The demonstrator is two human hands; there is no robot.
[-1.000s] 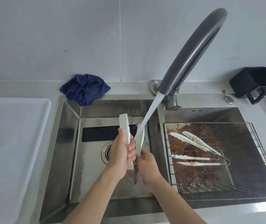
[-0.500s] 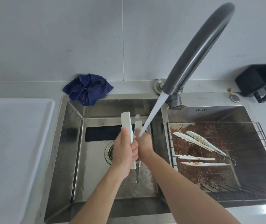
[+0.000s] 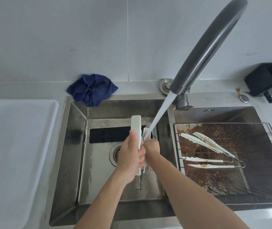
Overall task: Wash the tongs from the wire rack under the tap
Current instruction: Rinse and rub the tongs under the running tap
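You have one pair of white tongs (image 3: 136,129) upright over the left sink basin (image 3: 99,179), one arm under the tap's (image 3: 203,52) stream (image 3: 158,118). Your left hand (image 3: 129,160) has its grip wrapped around the tongs; your right hand (image 3: 151,146) pinches the wetted arm. Two soiled pairs (image 3: 211,152) lie on the wire rack (image 3: 264,187) over the right basin, not yet washed, so you seem roughly a third through. The small mark on the right basin's back wall is unreadable.

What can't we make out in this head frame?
- Held tongs: middle hidden by both hands.
- Right hand fingers: behind the left hand.
- Black container: cut by the right edge.
- Tap handle: hidden behind the spout.
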